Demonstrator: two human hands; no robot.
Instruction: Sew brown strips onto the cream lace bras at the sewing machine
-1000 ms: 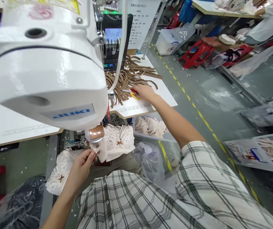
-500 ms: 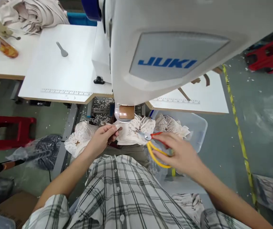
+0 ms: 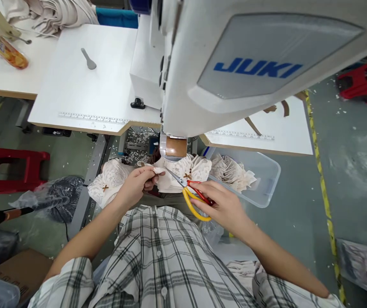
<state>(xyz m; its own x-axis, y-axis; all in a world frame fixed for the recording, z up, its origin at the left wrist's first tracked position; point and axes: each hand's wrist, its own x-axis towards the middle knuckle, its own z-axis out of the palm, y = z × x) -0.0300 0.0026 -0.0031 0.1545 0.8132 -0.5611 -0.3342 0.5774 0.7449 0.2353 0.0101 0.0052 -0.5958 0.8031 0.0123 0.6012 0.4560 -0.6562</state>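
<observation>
Fingers of the left hand pinch pale lace-trimmed fabric; the right hand's grip red-and-yellow-handled scissors beneath the glossy JUKI sewing machine.

The white table carries a spoon-shaped piece — and brown strips

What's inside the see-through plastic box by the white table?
In the clear plastic box, pale crumpled cloth pieces lie bunched on the left. Whatever is under them is covered, so I can't tell.
</observation>
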